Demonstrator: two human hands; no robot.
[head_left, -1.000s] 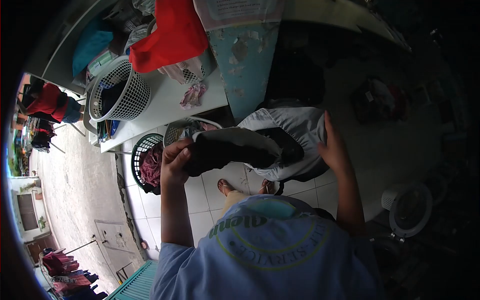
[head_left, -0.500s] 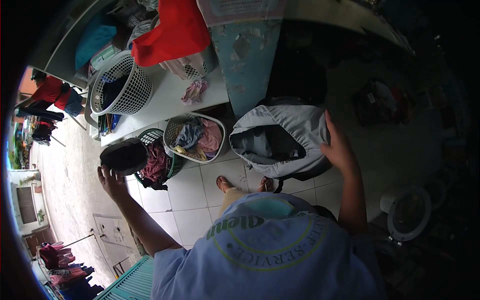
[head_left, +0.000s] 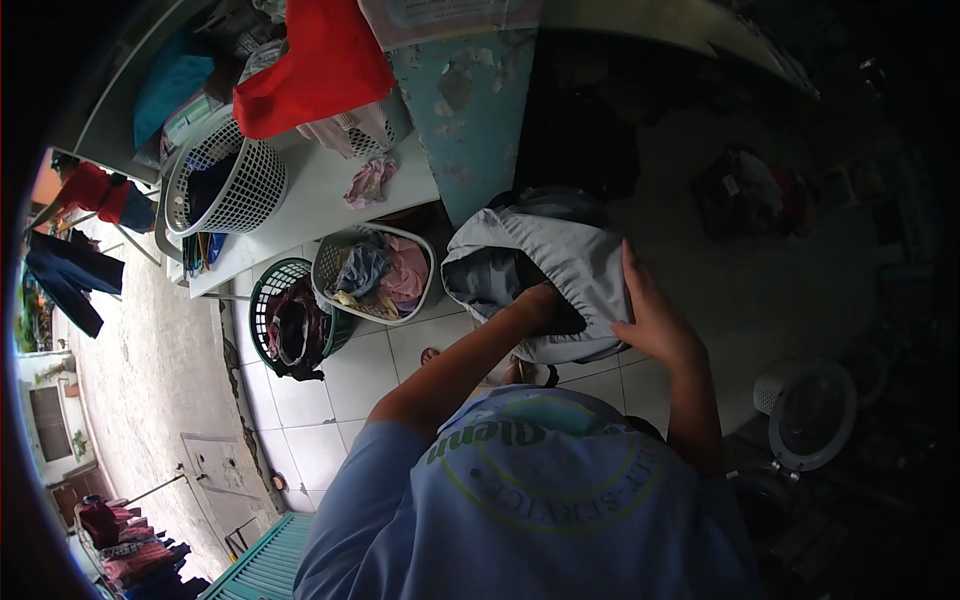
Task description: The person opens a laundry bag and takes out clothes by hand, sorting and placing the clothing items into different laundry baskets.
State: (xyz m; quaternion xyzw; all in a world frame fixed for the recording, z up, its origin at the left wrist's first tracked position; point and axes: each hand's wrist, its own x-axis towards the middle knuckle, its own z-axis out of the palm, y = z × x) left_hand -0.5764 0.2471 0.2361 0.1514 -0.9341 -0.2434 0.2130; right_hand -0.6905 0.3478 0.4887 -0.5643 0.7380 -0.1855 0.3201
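Observation:
A grey-white cloth bag or basket liner [head_left: 580, 262] stands in front of me with its mouth open and grey clothes inside. My left hand [head_left: 541, 305] reaches into that opening, its fingers hidden within. Against the bag's right side rests my right hand [head_left: 658, 325], fingers stretched out and thumb apart. To the left, a green basket [head_left: 262, 318] holds dark maroon clothes with a dark item on top. Beside it sits a white basket [head_left: 424, 287] with blue, pink and yellow clothes.
A white table [head_left: 305, 215] carries a white laundry basket [head_left: 262, 178], a red cloth [head_left: 320, 75] and a small pink cloth [head_left: 371, 182]. Outside, a person in red [head_left: 92, 190] stands near hanging clothes. A round machine door [head_left: 848, 425] hangs open at right.
My left hand carried a dark item left toward the green basket, let it go, and came back into the bag. My right hand stays at the bag's side.

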